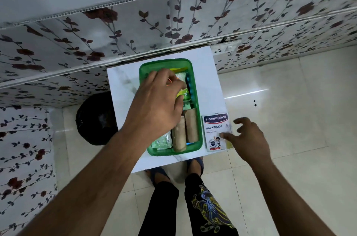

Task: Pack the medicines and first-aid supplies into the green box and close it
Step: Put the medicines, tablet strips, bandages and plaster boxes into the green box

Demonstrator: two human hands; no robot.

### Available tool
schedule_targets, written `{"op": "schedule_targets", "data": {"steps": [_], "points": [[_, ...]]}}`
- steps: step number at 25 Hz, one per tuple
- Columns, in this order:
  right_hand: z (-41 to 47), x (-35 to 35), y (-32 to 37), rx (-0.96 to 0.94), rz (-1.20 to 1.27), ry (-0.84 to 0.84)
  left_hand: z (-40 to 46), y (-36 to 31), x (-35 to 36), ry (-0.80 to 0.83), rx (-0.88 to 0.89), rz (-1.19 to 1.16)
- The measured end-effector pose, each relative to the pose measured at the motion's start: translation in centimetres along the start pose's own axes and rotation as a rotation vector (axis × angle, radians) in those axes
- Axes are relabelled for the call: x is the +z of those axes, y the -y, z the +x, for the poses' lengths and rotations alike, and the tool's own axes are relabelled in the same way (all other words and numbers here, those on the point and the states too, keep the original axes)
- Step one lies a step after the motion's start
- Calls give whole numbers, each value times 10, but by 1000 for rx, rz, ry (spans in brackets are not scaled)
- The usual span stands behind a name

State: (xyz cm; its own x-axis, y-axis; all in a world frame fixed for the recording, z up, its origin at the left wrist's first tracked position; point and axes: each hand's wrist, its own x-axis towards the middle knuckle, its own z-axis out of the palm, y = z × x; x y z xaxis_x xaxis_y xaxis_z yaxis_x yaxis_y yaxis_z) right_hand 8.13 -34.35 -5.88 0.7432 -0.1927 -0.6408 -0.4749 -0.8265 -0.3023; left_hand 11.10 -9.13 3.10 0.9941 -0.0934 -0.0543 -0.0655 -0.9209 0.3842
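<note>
Green box sits open on the white table, directly under the left hand. That hand's grip is pressed together around a small item with an orange streak; what it is cannot be told. Two tan bandage rolls stand just right of the wrist, inside the box. The right hand hovers with a spread grip, its fingertips touching the plaster packet lying on the table beside the box.
</note>
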Motion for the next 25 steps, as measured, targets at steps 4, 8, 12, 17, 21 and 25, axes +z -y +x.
{"op": "schedule_targets", "data": {"steps": [4, 8, 12, 17, 21, 25], "points": [[8, 7, -4, 26, 191, -8, 24, -25, 18, 52, 44, -111], [13, 2, -12, 44, 283, -43, 32, -38, 35, 104, 65, -200], [11, -16, -14, 60, 377, -29, 32, -42, 39, 143, 34, -320], [-7, -56, 6, 12, 730, -9, 32, -48, 29, 194, -86, -437], [-28, -89, 51, -169, 893, 89, 28, -50, 4, 309, -299, -858], [-19, -78, 67, -156, 822, 23, 23, 4, -21, 48, -530, -778]]}}
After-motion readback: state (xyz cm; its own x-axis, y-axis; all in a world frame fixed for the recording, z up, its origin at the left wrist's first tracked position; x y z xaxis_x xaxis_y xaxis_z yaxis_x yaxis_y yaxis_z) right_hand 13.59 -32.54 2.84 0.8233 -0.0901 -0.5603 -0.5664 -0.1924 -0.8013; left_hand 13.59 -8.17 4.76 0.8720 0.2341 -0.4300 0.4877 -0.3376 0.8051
